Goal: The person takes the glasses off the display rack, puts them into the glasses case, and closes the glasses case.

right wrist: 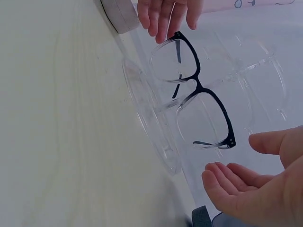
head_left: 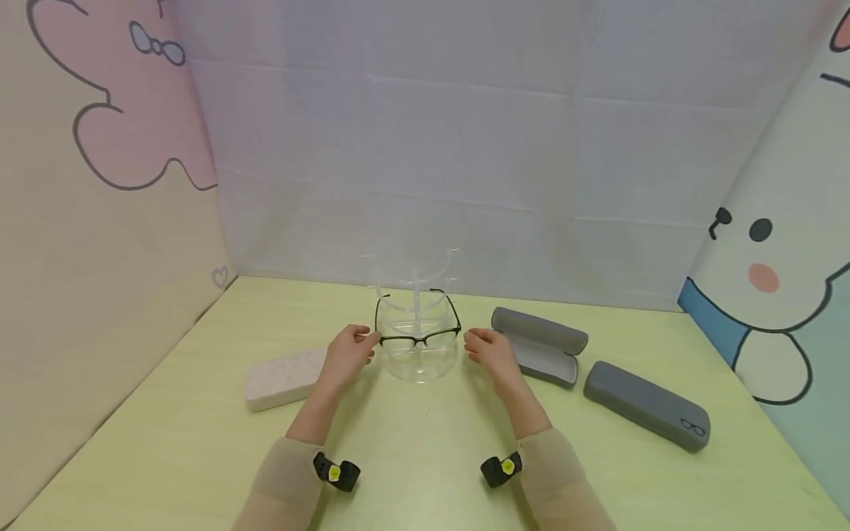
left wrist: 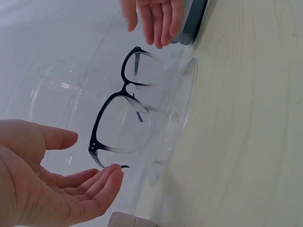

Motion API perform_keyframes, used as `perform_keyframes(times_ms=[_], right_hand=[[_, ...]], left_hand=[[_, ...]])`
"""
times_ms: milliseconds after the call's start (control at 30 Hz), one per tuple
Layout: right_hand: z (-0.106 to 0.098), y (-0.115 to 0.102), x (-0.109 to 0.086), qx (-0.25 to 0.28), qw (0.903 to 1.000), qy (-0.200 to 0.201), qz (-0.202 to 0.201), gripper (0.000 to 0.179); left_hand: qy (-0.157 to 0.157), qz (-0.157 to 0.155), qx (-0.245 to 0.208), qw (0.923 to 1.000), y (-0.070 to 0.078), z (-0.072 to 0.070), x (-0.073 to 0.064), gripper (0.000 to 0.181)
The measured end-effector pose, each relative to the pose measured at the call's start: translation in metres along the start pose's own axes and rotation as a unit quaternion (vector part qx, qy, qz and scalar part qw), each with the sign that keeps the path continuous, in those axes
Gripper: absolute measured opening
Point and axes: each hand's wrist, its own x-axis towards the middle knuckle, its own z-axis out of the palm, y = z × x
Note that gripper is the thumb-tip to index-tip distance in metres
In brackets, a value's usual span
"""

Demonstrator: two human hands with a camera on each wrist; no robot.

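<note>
A pair of eyeglasses [head_left: 415, 341] with a black upper rim rests on a clear display stand [head_left: 418, 375], arms unfolded toward the back. My left hand [head_left: 348, 355] is at the left hinge; in the left wrist view its thumb and relaxed fingers stand apart on either side of the frame's corner, and whether a fingertip touches the glasses arm I cannot tell. On the other side, my right hand [head_left: 493, 355] is beside the right hinge. The right wrist view shows a gap between its thumb and loosely bent fingers, with nothing held.
An open grey glasses case [head_left: 541, 343] lies behind the right hand. Farther right is a closed grey case [head_left: 647, 405] with a small glasses drawing. A pale, light-coloured case [head_left: 282, 380] lies left of the stand, partly behind the left hand. A white curtain [head_left: 465, 162] hangs behind the table.
</note>
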Motion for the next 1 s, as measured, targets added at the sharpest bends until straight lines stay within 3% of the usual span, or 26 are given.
perform_keyframes(times_ms=[300,667,933,1000], right_hand=[[0.008,0.005,0.005,0.111,0.9931,-0.010,-0.038,0.038],[0.004,0.005,0.007,0.106,0.9931,-0.014,-0.049,0.032],[-0.001,-0.002,0.007,0.116,0.9912,-0.015,-0.061,0.030],[-0.005,0.005,0.013,0.129,0.9882,-0.024,-0.079,0.027]], left_hand=[[0.021,0.010,-0.028,0.9993,0.000,0.005,0.002,0.036],[0.017,0.024,-0.066,0.9974,-0.004,0.008,0.007,0.033],[0.002,0.025,-0.147,0.9888,0.001,0.004,0.008,0.030],[0.002,0.025,-0.156,0.9874,0.001,0.004,0.008,0.027]])
